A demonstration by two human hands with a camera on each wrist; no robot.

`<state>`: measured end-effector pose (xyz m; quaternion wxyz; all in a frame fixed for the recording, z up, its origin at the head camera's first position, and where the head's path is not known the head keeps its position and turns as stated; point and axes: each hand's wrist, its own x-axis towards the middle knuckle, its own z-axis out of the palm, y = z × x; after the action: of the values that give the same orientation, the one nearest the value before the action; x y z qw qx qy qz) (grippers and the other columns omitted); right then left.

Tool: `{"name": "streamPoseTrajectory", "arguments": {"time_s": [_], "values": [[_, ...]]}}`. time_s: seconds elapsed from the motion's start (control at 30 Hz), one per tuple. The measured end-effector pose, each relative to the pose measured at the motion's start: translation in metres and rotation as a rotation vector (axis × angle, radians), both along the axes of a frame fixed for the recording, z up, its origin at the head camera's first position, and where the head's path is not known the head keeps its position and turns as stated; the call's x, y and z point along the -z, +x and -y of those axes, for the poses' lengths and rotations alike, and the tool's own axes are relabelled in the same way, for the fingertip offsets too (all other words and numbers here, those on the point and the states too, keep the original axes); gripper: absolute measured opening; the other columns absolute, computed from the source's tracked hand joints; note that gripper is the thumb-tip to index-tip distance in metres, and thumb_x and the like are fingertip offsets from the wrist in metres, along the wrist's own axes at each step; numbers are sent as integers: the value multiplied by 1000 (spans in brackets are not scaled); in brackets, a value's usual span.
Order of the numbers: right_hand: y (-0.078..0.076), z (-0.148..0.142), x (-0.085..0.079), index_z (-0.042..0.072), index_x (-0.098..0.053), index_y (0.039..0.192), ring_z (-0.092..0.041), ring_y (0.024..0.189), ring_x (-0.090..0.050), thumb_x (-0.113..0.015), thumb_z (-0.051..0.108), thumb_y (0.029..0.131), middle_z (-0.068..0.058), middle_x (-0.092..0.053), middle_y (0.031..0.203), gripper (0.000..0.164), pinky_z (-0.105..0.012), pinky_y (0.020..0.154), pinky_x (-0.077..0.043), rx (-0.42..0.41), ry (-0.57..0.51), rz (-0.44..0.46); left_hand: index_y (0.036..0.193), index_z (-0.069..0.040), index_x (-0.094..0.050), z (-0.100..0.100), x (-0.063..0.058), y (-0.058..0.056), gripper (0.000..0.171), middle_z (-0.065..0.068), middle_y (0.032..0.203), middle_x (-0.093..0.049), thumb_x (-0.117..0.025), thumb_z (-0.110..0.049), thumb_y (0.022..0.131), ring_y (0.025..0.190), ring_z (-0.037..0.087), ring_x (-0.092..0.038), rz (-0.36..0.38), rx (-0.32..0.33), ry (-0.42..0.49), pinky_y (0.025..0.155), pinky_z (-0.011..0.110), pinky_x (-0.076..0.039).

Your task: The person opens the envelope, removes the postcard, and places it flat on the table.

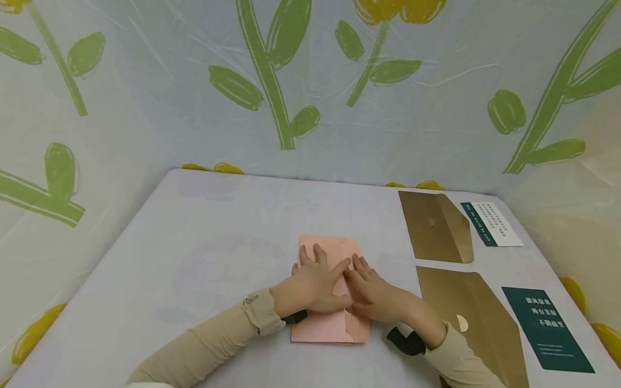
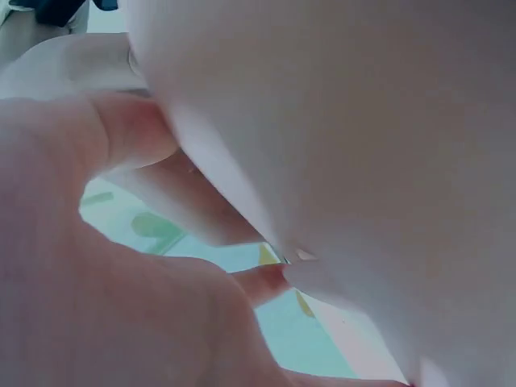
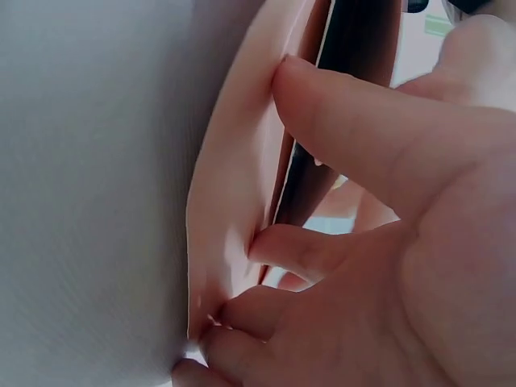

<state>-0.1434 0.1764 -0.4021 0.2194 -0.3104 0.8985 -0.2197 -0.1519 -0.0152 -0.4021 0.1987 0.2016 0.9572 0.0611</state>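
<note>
A pink envelope (image 1: 322, 330) lies on the white table, its flap along the right side. My left hand (image 1: 316, 284) rests across the middle of it with fingers spread. At the right, my right hand (image 1: 380, 296) touches the flap with its fingers extended, close to the left thumb. Up close in the right wrist view, the thumb and fingertips touch the pink paper (image 3: 230, 210), and a dark strip (image 3: 355, 89) shows behind its edge; I cannot tell what that is. The left wrist view is mostly the left palm (image 2: 153, 322) beside a pale surface.
To the right lie two gold-brown envelopes, one farther back (image 1: 427, 223) and one nearer (image 1: 468, 312), partly under the right forearm. Beside them are a white and green card (image 1: 495, 223) and a dark green card (image 1: 548, 328). A flower-printed curtain (image 1: 170, 81) surrounds the table.
</note>
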Motion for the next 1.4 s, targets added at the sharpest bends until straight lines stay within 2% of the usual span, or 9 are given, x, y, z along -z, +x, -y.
{"name": "streamPoseTrajectory", "arguments": {"time_s": [0.17,0.4,0.5,0.63,0.77,0.87,1.0,1.2,1.4], "values": [[0,1,0,-12,-18,152,-50,146,1,-61,29,99,-34,2,159,80,-63,114,-13,-4,4,-1,157,-39,-23,4,-1,-2,72,33,158,-12,-42,-64,93,136,65,-16,-13,41,12,97,57,-46],[-1,0,1,-13,-16,152,-50,146,2,-60,30,99,-34,3,159,81,-63,114,-13,-7,8,6,153,-33,-32,5,0,-3,66,37,155,-17,-40,-63,95,128,70,-27,-73,116,-13,89,56,-51],[-1,-1,1,-13,-17,152,-49,147,2,-60,27,99,-34,3,159,79,-62,114,-13,-5,19,3,150,-32,-35,5,1,-4,68,37,154,-20,-45,-65,92,126,70,-31,-92,126,-9,87,57,-52],[-1,-1,2,-13,-18,151,-50,146,2,-60,25,99,-35,2,159,77,-64,113,-14,-12,17,-8,144,-30,-39,7,2,-6,73,37,153,-22,-55,-70,85,124,71,-32,-90,127,55,86,60,-51],[-1,-1,2,-13,-19,152,-49,147,3,-60,26,99,-34,3,159,77,-64,113,-13,-15,7,-3,142,-25,-40,11,4,-9,78,37,150,-28,-57,-72,82,121,69,-39,-115,163,96,103,65,-35],[-1,-2,3,-12,-16,152,-48,147,3,-60,27,99,-34,4,159,80,-63,114,-13,-12,-2,5,147,-23,-38,13,5,-10,83,36,148,-32,-55,-73,83,120,63,-46,-152,197,94,109,69,-22],[-2,-2,3,-9,-13,154,-49,147,4,-58,29,100,-33,5,159,81,-64,114,-12,-20,-6,6,150,-21,-35,15,6,-11,88,35,147,-35,-54,-74,83,123,54,-49,-169,218,86,108,69,-24],[-2,-2,2,1,-32,154,-50,146,3,-58,26,100,-35,3,158,65,-65,113,-14,-33,3,1,133,-21,-43,14,8,-12,75,30,138,-46,-54,-75,82,120,52,-53,-198,238,89,104,71,-28],[-1,1,2,8,-46,149,-53,145,-4,-50,16,103,-38,-2,157,47,-65,111,-19,-60,35,-81,134,-22,-45,13,6,-11,74,28,136,-49,-54,-75,84,116,54,-56,-220,254,59,102,73,-29]]}}
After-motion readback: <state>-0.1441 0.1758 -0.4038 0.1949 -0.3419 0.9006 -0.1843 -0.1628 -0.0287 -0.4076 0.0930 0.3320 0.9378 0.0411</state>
